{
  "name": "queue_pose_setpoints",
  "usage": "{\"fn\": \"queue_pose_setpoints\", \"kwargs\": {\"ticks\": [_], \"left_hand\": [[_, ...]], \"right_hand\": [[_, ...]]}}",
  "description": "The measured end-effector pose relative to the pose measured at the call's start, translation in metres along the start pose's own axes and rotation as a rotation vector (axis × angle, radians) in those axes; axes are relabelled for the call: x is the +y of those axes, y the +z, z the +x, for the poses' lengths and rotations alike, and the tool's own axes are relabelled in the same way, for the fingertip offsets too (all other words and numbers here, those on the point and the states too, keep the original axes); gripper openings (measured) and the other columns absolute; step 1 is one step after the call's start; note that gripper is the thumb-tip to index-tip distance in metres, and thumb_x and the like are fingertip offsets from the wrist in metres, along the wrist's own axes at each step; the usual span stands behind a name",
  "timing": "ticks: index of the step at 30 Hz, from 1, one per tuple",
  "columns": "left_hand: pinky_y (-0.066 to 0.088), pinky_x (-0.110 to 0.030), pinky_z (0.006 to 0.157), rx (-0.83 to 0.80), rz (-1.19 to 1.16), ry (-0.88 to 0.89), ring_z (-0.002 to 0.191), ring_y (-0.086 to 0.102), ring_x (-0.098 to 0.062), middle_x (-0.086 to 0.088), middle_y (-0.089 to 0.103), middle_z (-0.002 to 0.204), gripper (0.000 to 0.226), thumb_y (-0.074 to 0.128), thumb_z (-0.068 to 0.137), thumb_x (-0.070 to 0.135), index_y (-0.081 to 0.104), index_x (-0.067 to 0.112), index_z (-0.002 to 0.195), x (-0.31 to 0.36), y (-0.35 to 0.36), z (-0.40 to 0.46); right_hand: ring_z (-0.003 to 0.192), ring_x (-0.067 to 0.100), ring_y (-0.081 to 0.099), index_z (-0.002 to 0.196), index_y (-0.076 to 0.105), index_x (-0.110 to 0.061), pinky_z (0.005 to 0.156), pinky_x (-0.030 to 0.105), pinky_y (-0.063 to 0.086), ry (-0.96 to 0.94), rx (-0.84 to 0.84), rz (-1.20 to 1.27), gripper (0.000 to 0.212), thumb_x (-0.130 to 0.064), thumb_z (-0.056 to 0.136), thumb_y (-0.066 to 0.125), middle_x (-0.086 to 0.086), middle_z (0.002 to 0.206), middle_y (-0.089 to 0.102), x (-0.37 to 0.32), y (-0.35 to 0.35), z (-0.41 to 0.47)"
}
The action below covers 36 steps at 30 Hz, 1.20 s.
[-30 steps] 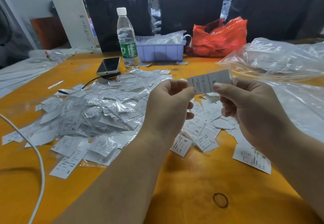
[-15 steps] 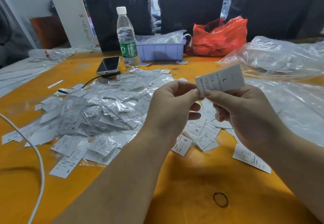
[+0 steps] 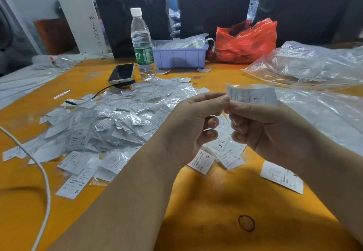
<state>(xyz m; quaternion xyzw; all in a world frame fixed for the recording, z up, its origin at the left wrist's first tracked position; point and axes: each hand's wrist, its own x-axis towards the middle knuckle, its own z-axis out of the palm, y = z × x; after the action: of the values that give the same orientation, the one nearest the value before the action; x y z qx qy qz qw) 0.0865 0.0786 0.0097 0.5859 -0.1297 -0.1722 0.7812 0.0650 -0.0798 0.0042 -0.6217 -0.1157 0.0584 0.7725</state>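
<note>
A white size label marked L [image 3: 253, 94], in a thin clear sleeve, is held above the orange table [image 3: 216, 221]. My left hand [image 3: 194, 125] pinches its left edge between thumb and forefinger. My right hand [image 3: 271, 130] pinches the same corner from the right, with the label standing up over its fingers. Under and between my hands lie loose white labels marked S, L and XL [image 3: 218, 156]. A big heap of bagged labels [image 3: 117, 121] covers the table to the left.
A water bottle [image 3: 142, 44], a phone [image 3: 121, 73] on a cable, a purple tray [image 3: 180, 56] and a red plastic bag [image 3: 247, 40] stand at the back. Clear plastic bags [image 3: 314, 68] spread on the right. A white cable [image 3: 42, 172] crosses the left front.
The label has tipped from upright to lower and flatter, and both hands have closed together on its left corner.
</note>
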Motion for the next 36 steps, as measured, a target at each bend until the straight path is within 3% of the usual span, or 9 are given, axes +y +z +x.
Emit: {"fn": "queue_pose_setpoints", "kwargs": {"ticks": [5, 8, 11, 16, 19, 22, 24, 26, 36], "left_hand": [[0.029, -0.02, 0.046, 0.01, 0.072, 0.001, 0.051, 0.034, -0.008, 0.004, 0.043, 0.063, 0.012, 0.055, 0.088, 0.009, 0.066, 0.008, 0.091, 0.001, 0.001, 0.001], [0.031, -0.022, 0.048, 0.135, 0.194, 0.038, 0.053, 0.032, -0.011, 0.005, 0.041, 0.058, 0.012, 0.053, 0.084, 0.01, 0.063, 0.007, 0.078, 0.002, 0.001, 0.001], [0.037, -0.029, 0.056, 0.305, 0.509, 0.102, 0.057, 0.038, -0.012, 0.012, 0.044, 0.051, 0.03, 0.048, 0.089, 0.016, 0.066, 0.02, 0.065, 0.007, -0.007, 0.001], [0.042, -0.034, 0.059, 0.488, 1.095, 0.071, 0.067, 0.055, -0.018, 0.004, 0.056, 0.07, 0.025, 0.05, 0.089, 0.031, 0.062, 0.01, 0.082, 0.0, -0.026, 0.007], [0.051, -0.033, 0.063, 0.554, 1.28, -0.033, 0.076, 0.058, -0.018, 0.002, 0.061, 0.082, 0.012, 0.056, 0.082, 0.03, 0.06, 0.02, 0.088, -0.006, -0.031, 0.007], [0.043, -0.027, 0.058, 0.638, 1.305, 0.078, 0.073, 0.05, -0.01, 0.008, 0.053, 0.082, 0.013, 0.06, 0.083, 0.027, 0.057, 0.024, 0.096, -0.004, -0.034, 0.007], [0.036, -0.023, 0.052, 0.601, 1.284, 0.148, 0.07, 0.043, -0.003, 0.014, 0.046, 0.078, 0.011, 0.058, 0.085, 0.027, 0.056, 0.028, 0.096, -0.005, -0.028, 0.005], [0.037, -0.023, 0.053, 0.503, 1.269, 0.195, 0.071, 0.045, -0.003, 0.016, 0.046, 0.077, 0.007, 0.057, 0.087, 0.027, 0.058, 0.029, 0.093, -0.007, -0.021, 0.003], [0.04, -0.028, 0.061, 0.127, 1.148, 0.14, 0.066, 0.049, -0.009, 0.011, 0.045, 0.074, 0.016, 0.063, 0.086, 0.038, 0.062, 0.033, 0.102, -0.023, 0.0, -0.004]], "right_hand": [[0.054, 0.009, 0.047, 0.091, 0.072, -0.013, 0.051, 0.021, 0.042, 0.078, -0.08, -0.02, 0.026, -0.023, 0.067, 0.077, 0.002, 0.065, 0.052, 0.0, -0.003, 0.002], [0.056, 0.01, 0.05, 0.103, 0.069, -0.011, 0.051, 0.021, 0.044, 0.105, -0.093, -0.056, 0.035, -0.022, 0.07, 0.075, 0.003, 0.069, 0.056, -0.002, -0.005, 0.003], [0.057, 0.012, 0.053, 0.091, 0.074, -0.011, 0.051, 0.021, 0.047, 0.055, 0.02, -0.139, 0.026, -0.019, 0.067, 0.082, 0.004, 0.071, 0.062, -0.012, -0.009, 0.003], [0.059, 0.005, 0.058, 0.088, 0.072, -0.024, 0.054, 0.015, 0.047, -0.282, 0.361, -0.934, 0.005, -0.021, 0.084, 0.073, -0.006, 0.072, 0.068, -0.01, -0.017, 0.001], [0.072, 0.004, 0.058, 0.106, 0.069, -0.025, 0.061, 0.014, 0.043, -0.232, 0.285, -1.244, 0.022, -0.014, 0.087, 0.069, -0.014, 0.086, 0.062, -0.003, -0.019, 0.002], [0.106, 0.009, 0.051, 0.131, 0.056, -0.027, 0.086, 0.023, 0.04, -0.063, 0.196, -1.446, 0.046, -0.02, 0.088, 0.068, -0.012, 0.116, 0.056, 0.004, -0.02, 0.004], [0.126, 0.013, 0.042, 0.139, 0.047, -0.028, 0.097, 0.029, 0.037, 0.054, 0.159, -1.491, 0.052, -0.026, 0.09, 0.064, -0.008, 0.137, 0.048, 0.007, -0.018, 0.004], [0.125, 0.016, 0.044, 0.134, 0.05, -0.027, 0.095, 0.032, 0.039, 0.13, 0.133, -1.542, 0.041, -0.029, 0.093, 0.057, -0.005, 0.139, 0.048, 0.009, -0.016, 0.004], [0.082, 0.007, 0.06, 0.118, 0.063, -0.027, 0.075, 0.03, 0.053, -0.033, 0.165, -1.455, 0.032, -0.021, 0.087, 0.069, -0.017, 0.09, 0.061, 0.013, -0.022, 0.008]]}}
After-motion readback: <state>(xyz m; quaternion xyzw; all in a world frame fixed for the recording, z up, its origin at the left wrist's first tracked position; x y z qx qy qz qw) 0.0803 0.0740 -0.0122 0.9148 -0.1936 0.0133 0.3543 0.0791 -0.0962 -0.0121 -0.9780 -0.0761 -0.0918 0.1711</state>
